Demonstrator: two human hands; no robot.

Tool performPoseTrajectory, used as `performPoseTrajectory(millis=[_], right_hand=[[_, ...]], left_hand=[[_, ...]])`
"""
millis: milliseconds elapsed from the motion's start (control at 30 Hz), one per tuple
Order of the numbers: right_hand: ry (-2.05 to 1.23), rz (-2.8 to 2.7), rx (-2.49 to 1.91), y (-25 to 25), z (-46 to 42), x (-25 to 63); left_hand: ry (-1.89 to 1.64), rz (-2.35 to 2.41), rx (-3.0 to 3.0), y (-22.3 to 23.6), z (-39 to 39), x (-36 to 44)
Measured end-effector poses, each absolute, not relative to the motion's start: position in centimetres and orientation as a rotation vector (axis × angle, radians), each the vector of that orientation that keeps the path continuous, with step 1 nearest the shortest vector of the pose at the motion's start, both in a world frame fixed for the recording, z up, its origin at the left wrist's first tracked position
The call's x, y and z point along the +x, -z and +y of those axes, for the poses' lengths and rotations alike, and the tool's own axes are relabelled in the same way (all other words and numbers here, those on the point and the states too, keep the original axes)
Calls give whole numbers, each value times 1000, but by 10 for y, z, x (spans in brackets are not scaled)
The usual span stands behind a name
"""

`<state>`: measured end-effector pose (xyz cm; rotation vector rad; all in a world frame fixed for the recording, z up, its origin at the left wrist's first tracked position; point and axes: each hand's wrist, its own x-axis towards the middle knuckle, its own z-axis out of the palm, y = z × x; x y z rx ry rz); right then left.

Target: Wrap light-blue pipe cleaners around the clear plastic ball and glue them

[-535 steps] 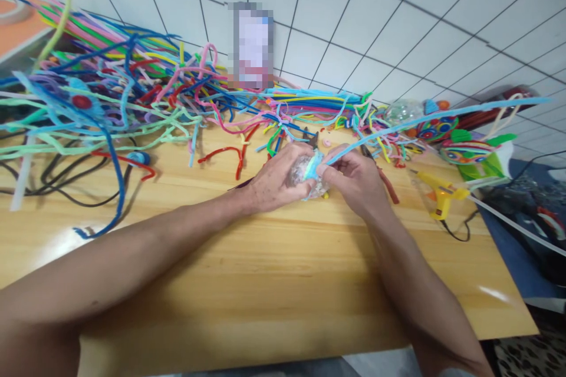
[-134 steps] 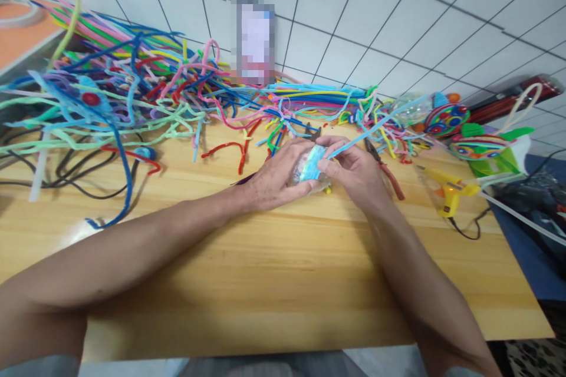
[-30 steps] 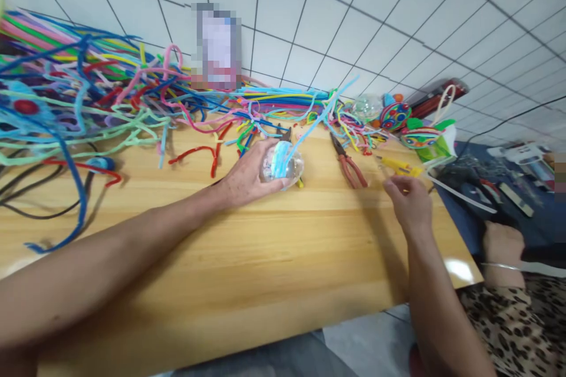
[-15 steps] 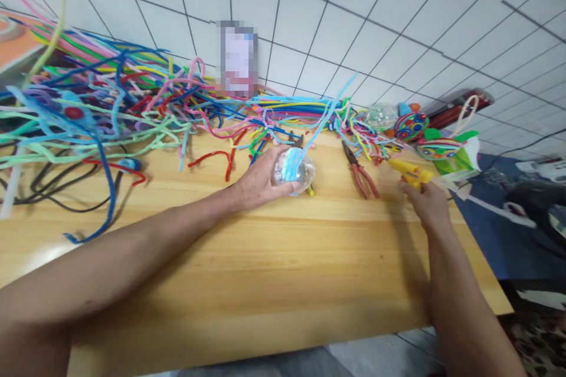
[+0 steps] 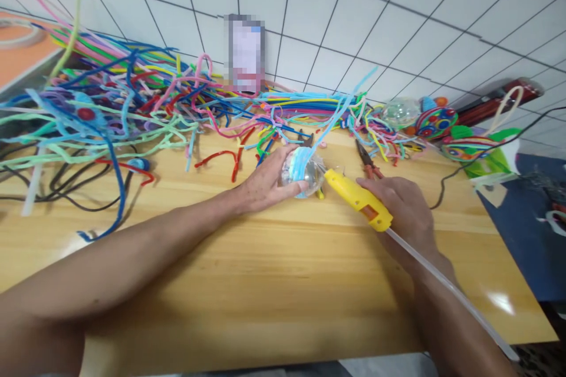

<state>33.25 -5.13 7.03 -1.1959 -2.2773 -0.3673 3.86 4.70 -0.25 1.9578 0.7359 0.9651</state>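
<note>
My left hand (image 5: pixel 272 182) is closed around a clear plastic ball (image 5: pixel 313 178). Rows of light blue pipe cleaner (image 5: pixel 300 163) wrap part of the ball, and their loose ends stick up to the right. In my right hand (image 5: pixel 404 206) is a yellow glue gun (image 5: pixel 358 197), its nozzle at the right side of the ball; whether the tip touches I cannot tell. A long translucent glue stick (image 5: pixel 451 291) trails from the gun's back end. Just beyond my right hand lie red-handled pliers (image 5: pixel 367 159), partly hidden by it.
Tangled pipe cleaners (image 5: pixel 150 88) heap along the wall on the left. A pixelated phone-like object (image 5: pixel 245 53) leans against the tiles. At right are another clear ball (image 5: pixel 401 111), colourful decorated pieces (image 5: pixel 437 122) and a black cord (image 5: pixel 446 179). The wooden table (image 5: pixel 265 283) ends at right.
My right hand has brought the glue gun leftward from the table's right side to the ball, turning its nozzle toward it. My left hand still holds the ball. The view has shifted slightly.
</note>
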Motion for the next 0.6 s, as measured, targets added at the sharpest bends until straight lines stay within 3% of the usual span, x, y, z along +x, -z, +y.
performPoseTrajectory(millis=[600], right_hand=[[444, -2408, -1259, -64, -55, 328]], left_hand=[[-940, 713, 2089, 7, 49, 38]])
